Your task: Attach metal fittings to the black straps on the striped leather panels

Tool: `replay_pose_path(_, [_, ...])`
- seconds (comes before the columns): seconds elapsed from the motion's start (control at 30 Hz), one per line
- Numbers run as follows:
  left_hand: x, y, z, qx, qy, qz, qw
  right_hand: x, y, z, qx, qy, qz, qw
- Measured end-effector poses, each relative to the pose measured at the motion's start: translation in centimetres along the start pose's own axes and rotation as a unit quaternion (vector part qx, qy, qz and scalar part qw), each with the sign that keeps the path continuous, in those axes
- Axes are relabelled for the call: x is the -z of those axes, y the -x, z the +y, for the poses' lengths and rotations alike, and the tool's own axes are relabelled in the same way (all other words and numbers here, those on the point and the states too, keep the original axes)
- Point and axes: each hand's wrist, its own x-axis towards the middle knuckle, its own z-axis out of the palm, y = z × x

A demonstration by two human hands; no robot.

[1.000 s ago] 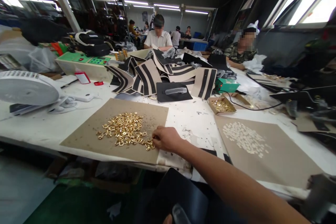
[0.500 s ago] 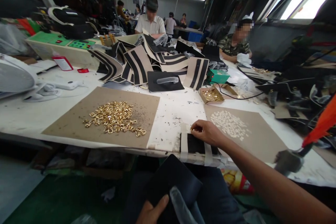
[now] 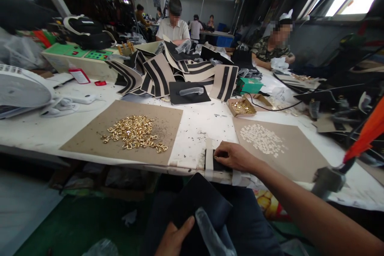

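My right hand [image 3: 235, 156] rests at the table's front edge on a black patch [image 3: 216, 163] framed by pale strips, its fingers pinched together on something too small to name. A heap of gold metal rings [image 3: 134, 133] lies on a brown card [image 3: 90, 144] to its left. To its right, small white pieces [image 3: 262, 139] are spread on a second brown card [image 3: 303, 160]. My left hand [image 3: 173, 240] is low in my lap, holding a black leather piece [image 3: 198, 204] with a clear plastic-wrapped part [image 3: 211, 234] on it.
Black-and-beige striped leather pieces [image 3: 162, 74] pile up mid-table beside a black pad [image 3: 188, 92]. A small box of gold parts [image 3: 241, 107], a green box [image 3: 249, 85], a white fan [image 3: 21, 88] and a control panel [image 3: 75, 54] stand around. People sit at the far side.
My right hand left the gold rings, swept right across the table and settled on the black patch at the front edge. My left hand rose into view under the black leather piece.
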Motion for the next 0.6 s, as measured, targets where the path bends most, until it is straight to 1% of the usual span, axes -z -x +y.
replay_pose_path(0.2, [0.4, -0.4, -0.6, -0.004, 0.006, -0.021, 1.000, 0.1, 0.1, 0.1, -0.002, -0.021, -0.016, 1.000])
replay_pose_path(0.33, [0.5, -0.4, -0.7, -0.003, -0.011, -0.005, 1.000, -0.6, 0.3, 0.4, -0.003, -0.034, 0.016, 0.999])
replay_pose_path(0.47, [0.5, -0.3, -0.5, 0.012, -0.005, 0.001, 1.000, -1.2, 0.6, 0.8, -0.048, -0.009, 0.065, 0.997])
replay_pose_path(0.53, [0.5, -0.2, -0.4, 0.014, 0.003, -0.001, 1.000, -1.3, 0.9, 0.9, -0.057, 0.009, 0.066, 0.996])
replay_pose_path(0.6, [0.4, -0.2, -0.3, 0.008, 0.007, -0.003, 1.000, -1.3, 1.1, 0.7, -0.049, 0.035, 0.057, 0.997])
